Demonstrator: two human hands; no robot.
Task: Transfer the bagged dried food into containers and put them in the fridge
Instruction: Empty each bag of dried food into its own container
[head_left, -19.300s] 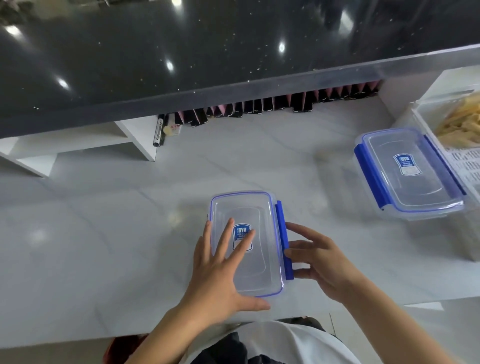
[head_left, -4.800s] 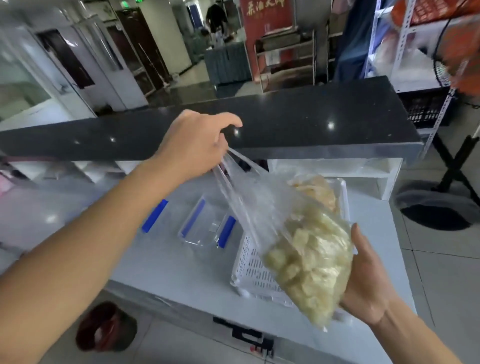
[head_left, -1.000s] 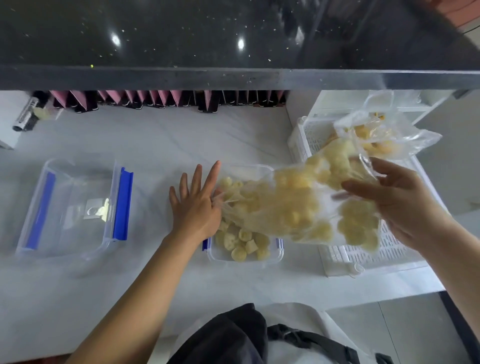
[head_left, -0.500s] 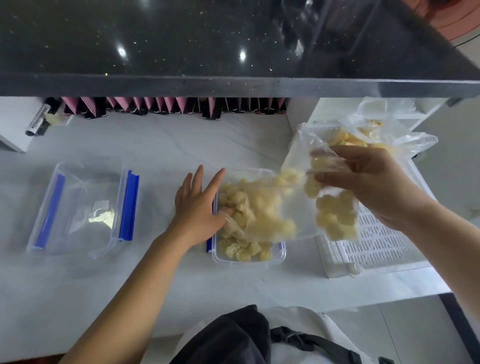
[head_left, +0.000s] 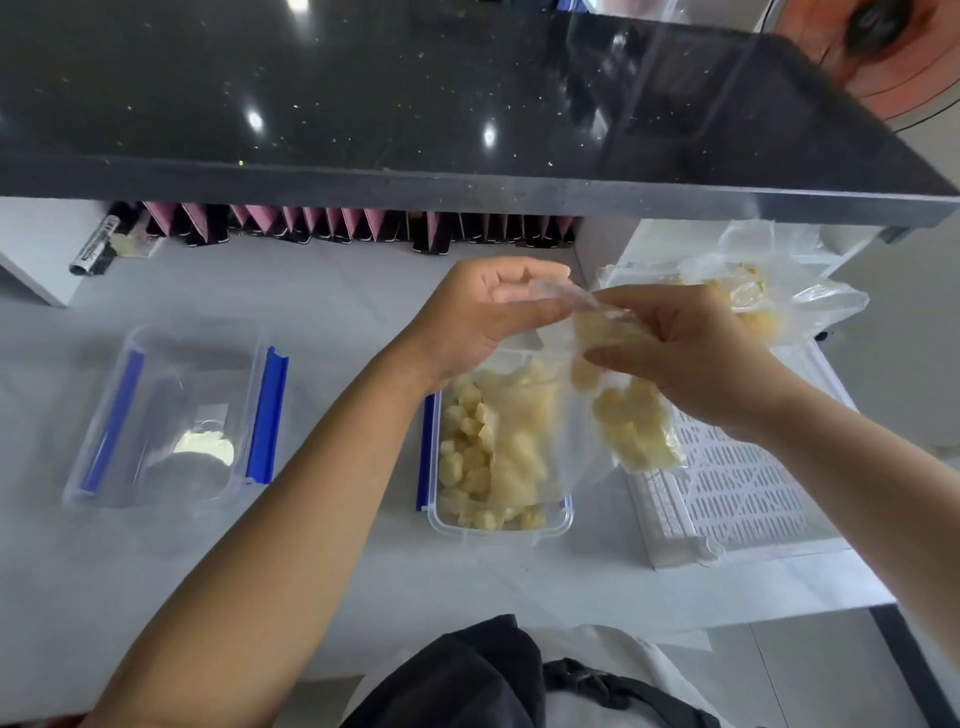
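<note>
Clear bag (head_left: 582, 415), pinched by left hand (head_left: 483, 317) and right hand (head_left: 680, 353), hangs over container (head_left: 498, 525).

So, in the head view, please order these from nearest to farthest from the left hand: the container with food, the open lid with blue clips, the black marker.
From the left hand:
1. Container with food, just below the hand, at centre.
2. Open lid with blue clips, to the left on the counter.
3. Black marker, far left, at the back under the dark shelf.

A black marker (head_left: 96, 248) lies by a row of pink-and-black folders (head_left: 358, 228) (under the dark speckled counter (head_left: 415, 104)).
</note>
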